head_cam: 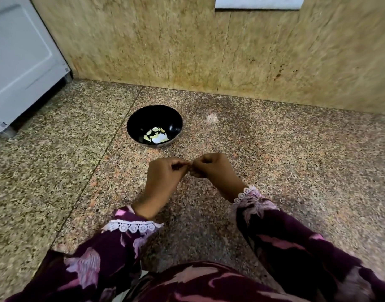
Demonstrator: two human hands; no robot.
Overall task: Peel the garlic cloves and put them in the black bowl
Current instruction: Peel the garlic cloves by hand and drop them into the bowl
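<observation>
Both hands [190,167] pinch something tiny near black bowl [154,126].

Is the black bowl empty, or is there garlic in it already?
Not empty. The black bowl stands upright and holds several pale peeled cloves at its bottom.

Dim, even light; wide-angle bending at the edges, soft blur throughout, glare spot on the counter [211,117].

Speckled granite floor [274,149] beneath the hands; tan stone wall [165,40] beyond them; white appliance [19,62] far left.
</observation>
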